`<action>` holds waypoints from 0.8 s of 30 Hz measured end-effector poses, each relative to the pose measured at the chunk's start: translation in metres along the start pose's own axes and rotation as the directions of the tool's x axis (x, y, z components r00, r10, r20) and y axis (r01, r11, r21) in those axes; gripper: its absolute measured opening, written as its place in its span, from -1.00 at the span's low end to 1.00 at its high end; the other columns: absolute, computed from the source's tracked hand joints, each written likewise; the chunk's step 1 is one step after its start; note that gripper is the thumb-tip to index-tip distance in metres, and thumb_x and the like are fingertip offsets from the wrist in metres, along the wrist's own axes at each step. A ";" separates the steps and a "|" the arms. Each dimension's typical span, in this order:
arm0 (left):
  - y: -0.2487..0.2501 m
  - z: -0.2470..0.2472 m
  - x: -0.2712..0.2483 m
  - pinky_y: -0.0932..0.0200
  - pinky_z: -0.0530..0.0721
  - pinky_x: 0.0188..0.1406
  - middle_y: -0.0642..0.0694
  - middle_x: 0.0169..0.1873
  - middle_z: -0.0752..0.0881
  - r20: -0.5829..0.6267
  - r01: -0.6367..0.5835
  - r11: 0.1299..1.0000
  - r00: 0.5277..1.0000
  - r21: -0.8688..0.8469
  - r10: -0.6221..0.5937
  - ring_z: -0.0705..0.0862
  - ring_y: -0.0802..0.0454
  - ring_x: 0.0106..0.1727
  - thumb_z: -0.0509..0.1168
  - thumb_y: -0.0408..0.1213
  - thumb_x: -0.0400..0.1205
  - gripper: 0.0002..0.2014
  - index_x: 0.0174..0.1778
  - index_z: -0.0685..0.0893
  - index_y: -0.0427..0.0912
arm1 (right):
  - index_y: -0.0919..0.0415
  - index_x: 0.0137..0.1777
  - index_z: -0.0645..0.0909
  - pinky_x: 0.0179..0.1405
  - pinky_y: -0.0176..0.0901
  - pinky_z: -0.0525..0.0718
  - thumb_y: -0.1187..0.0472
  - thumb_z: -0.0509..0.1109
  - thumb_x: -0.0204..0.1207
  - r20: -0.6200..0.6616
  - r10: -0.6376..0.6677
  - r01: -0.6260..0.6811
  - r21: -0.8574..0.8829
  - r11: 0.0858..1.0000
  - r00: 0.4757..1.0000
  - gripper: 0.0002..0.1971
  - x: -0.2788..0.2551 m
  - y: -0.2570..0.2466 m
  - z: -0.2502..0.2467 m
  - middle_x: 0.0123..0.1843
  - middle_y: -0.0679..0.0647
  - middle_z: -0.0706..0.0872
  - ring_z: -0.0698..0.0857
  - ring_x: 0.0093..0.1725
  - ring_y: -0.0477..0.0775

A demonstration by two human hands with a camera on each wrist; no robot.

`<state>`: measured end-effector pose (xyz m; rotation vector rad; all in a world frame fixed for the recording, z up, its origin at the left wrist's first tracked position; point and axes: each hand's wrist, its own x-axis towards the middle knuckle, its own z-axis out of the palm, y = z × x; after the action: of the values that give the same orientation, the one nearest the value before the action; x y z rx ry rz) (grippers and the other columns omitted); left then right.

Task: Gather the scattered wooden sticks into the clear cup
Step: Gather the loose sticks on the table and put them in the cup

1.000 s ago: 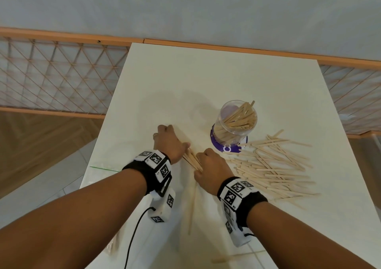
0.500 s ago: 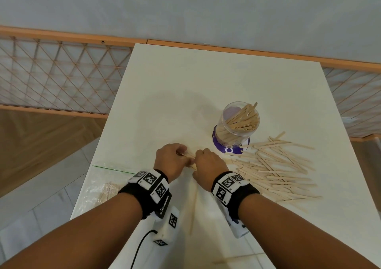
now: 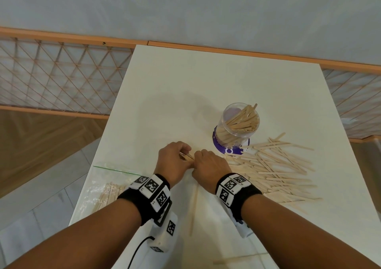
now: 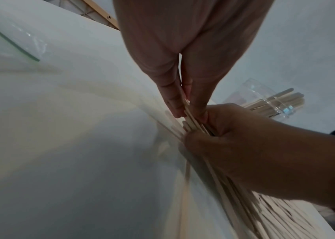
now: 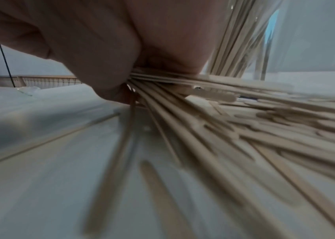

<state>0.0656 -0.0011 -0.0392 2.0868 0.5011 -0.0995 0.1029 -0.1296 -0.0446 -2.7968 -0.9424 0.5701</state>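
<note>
A clear cup on a purple base stands on the white table, with several wooden sticks leaning inside. A wide pile of loose sticks lies to its right. Both hands meet left of the cup over a small bundle of sticks. My left hand pinches one end of the bundle between thumb and fingers. My right hand is curled round the same bundle, whose other ends fan out over the table. The cup shows behind both hands.
A clear plastic bag holding more sticks lies at the table's near left corner. One single stick lies between my forearms, another near the front edge. A mesh railing runs behind the table.
My hands drew closer together and gathered the sticks into a tighter bundle; the left hand slid right until its fingers met the right hand.
</note>
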 end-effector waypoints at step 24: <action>0.037 -0.026 -0.006 0.03 0.74 0.14 -0.03 0.16 0.68 0.379 -0.095 0.994 0.919 -0.052 0.108 0.70 0.05 0.13 0.58 -0.32 0.38 -0.22 0.50 0.37 -0.04 | 0.01 -0.46 0.29 -0.54 -0.32 0.30 -0.22 0.41 0.46 -0.342 0.151 0.169 0.744 0.647 0.927 -0.52 -0.011 0.012 -0.082 -0.57 -0.16 0.33 0.28 -0.56 -0.13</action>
<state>0.0717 0.0017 0.0063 1.9913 0.1553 -0.4254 0.1339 -0.1463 0.0313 -1.9973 -0.4567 0.2940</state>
